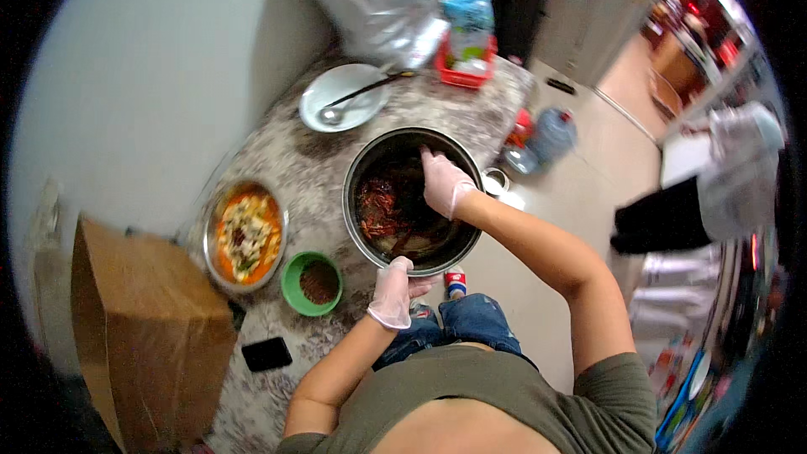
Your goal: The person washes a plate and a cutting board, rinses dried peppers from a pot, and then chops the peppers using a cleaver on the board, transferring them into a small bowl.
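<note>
A deep round metal pot (351, 227) stands at the edge of the table, with reddish-brown food (381, 208) gathered on its left side. My left hand (396, 290), in a clear disposable glove, grips the near rim with the thumb on top and fingers beneath. Reaching over the right rim, my gloved right hand (446, 184) is inside the pot, fingers pointing down. Its fingertips are lost in the dark interior, so whether they hold anything is unclear. Left of the pot are a green bowl (292, 293) of brown contents and a metal bowl (210, 246) of food in orange-red liquid.
Behind the pot lies a white plate (315, 98) with a ladle (359, 93). A red basket (463, 81) and a silvery bag (391, 6) stand farther back. A phone (267, 354) and a brown paper bag (157, 340) are at left; plastic bottles (555, 132) stand on the floor.
</note>
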`<state>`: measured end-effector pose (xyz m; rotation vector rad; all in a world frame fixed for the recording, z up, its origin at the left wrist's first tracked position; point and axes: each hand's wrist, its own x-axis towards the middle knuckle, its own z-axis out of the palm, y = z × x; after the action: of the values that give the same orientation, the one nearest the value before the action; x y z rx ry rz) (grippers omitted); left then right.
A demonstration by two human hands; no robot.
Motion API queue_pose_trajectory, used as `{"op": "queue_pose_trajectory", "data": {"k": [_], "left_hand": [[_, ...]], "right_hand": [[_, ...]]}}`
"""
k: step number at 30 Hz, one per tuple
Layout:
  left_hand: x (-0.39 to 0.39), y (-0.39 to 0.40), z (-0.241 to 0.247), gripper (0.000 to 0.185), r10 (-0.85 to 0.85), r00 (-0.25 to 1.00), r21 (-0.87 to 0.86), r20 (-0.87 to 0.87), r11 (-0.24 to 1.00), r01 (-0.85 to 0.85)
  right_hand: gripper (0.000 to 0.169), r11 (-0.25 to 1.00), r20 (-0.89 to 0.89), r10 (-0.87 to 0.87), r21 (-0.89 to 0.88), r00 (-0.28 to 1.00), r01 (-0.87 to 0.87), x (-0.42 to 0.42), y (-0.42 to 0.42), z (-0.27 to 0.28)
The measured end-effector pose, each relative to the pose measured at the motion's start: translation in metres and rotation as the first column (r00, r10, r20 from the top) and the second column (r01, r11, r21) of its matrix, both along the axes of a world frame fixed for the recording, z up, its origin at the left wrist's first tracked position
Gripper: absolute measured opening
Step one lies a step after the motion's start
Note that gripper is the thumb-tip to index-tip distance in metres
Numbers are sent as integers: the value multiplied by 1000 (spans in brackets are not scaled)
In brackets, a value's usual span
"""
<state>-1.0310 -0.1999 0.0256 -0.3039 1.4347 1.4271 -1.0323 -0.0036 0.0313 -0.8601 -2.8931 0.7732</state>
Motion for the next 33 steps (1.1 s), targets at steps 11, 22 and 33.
{"op": "queue_pose_trajectory", "data": {"k": [11,22,33], "left_hand": [[191,16,12,36,-812,583,27,-6,583,812],[535,-78,-13,32,-990,-75,78,-116,-84,993],[834,-153,-13,36,-766,-635,140,-99,-642,754]], "right_hand": [[44,984,142,-132,-99,981,146,289,-44,-19],[39,616,336,-778,234,532,752,765,-277,25],[45,476,439,-742,-187,507,859,1012,-490,-4]]}}
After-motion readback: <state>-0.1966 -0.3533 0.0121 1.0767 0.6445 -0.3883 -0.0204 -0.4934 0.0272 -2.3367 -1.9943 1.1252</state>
